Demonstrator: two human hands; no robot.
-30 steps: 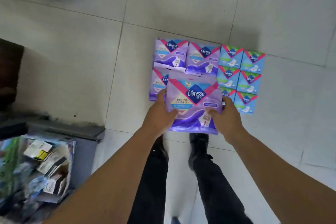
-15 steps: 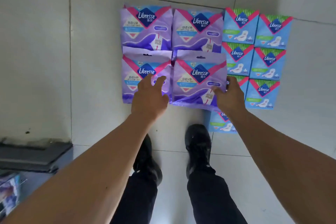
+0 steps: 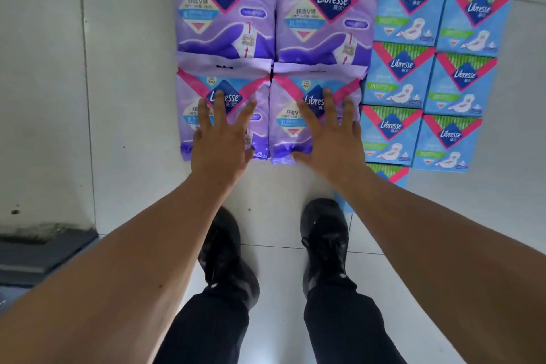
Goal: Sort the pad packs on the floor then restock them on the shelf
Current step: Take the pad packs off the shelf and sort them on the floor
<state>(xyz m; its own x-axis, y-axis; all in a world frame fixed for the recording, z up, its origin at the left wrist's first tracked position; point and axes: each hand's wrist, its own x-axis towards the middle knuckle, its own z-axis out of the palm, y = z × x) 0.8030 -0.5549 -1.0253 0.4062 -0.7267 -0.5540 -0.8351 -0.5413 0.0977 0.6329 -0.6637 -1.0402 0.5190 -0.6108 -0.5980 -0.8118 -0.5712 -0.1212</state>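
purple packs [image 3: 270,65]: lying in a two-by-two block on the floor [image 3: 127,68], touching the blue packs [image 3: 434,68]
left hand [image 3: 220,139]: hovering over near-left pack, fingers spread
right hand [image 3: 331,134]: fingers spread over near-right pack
step: sorting looking nearly done
next: gripping one group for the shelf

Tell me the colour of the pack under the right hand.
Purple, with a pink chevron and dark blue logo diamond; the pack lies under the right hand in the head view.

Four purple plastic pad packs [image 3: 274,62] lie two-by-two on the tiled floor [image 3: 124,97]; blue plastic pad packs [image 3: 434,74] adjoin their right side.
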